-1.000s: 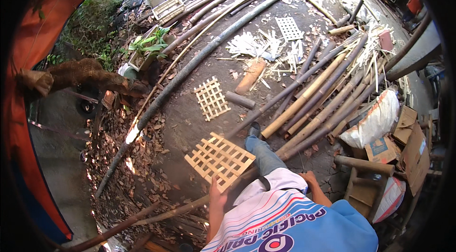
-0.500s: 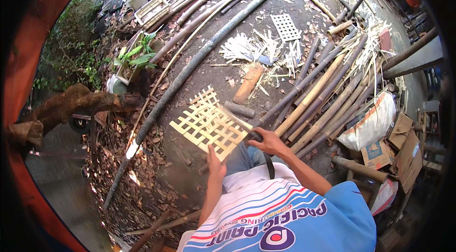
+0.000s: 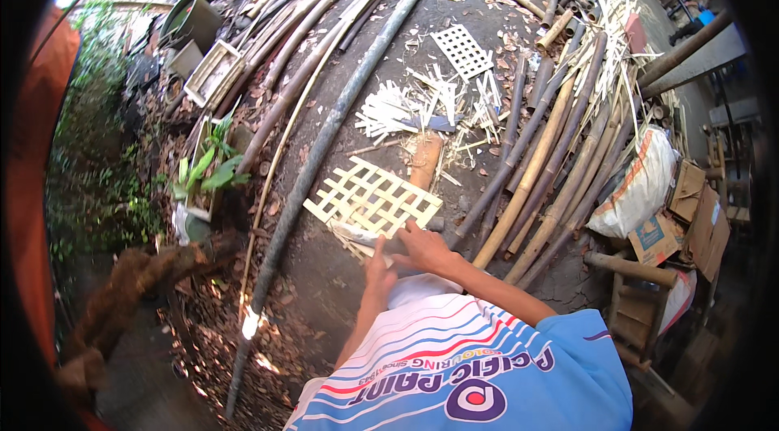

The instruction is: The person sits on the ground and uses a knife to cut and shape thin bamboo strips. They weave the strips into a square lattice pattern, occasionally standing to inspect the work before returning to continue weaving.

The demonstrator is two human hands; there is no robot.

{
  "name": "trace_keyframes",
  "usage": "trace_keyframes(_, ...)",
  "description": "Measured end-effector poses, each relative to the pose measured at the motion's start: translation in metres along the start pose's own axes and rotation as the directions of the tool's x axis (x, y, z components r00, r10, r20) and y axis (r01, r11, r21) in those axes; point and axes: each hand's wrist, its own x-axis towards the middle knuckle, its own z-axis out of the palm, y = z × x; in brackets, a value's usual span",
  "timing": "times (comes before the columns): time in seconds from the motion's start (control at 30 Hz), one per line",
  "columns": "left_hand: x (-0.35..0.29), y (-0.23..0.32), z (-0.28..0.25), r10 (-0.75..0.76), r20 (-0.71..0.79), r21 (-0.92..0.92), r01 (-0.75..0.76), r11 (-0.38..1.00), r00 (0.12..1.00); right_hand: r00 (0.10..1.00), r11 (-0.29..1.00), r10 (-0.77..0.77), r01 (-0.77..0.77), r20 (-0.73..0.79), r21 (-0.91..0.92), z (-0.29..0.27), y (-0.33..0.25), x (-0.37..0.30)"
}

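Observation:
A woven bamboo lattice panel of pale flat strips lies tilted in front of my body, with loose strip ends along its near side. My left hand is closed at the panel's near edge, its fingers partly hidden. Just to the right, my right hand is closed around the knife's handle, which is mostly covered, and its fingers touch the panel's near corner. The knife blade looks pale and smeared by motion. It points left, along the near edge of the weave.
A second lattice panel lies on the ground ahead, beyond a pile of pale bamboo strips and a brown wooden board. Bamboo poles are stacked at the right, near a white sack. A long grey pole runs along the left.
The knife has swung from the panel's right side to its near edge, now pointing left. My right hand has moved left and down, close beside my left hand. The panel has turned.

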Motion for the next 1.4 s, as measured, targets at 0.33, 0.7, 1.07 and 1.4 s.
trace_keyframes(0.33,0.112,0.211,0.024,0.101,-0.016,0.217,-0.095,0.972,0.995,0.766,0.801,0.543,-0.348,-0.344,0.487,-0.047,0.022,0.122)
trace_keyframes(0.7,0.194,0.306,0.016,0.004,-0.106,0.195,0.016,0.981,0.994,0.742,0.727,0.669,-0.647,-0.027,0.228,0.019,0.03,0.113)
trace_keyframes(1.07,0.184,0.295,0.099,-0.065,0.094,0.42,0.019,0.907,0.993,0.739,0.704,0.673,-0.645,0.01,0.298,-0.015,-0.014,0.095)
trace_keyframes(1.4,0.235,0.219,0.164,-0.386,0.183,0.77,0.112,0.628,0.904,0.382,0.451,0.872,-0.389,-0.304,0.803,0.041,0.124,0.193)
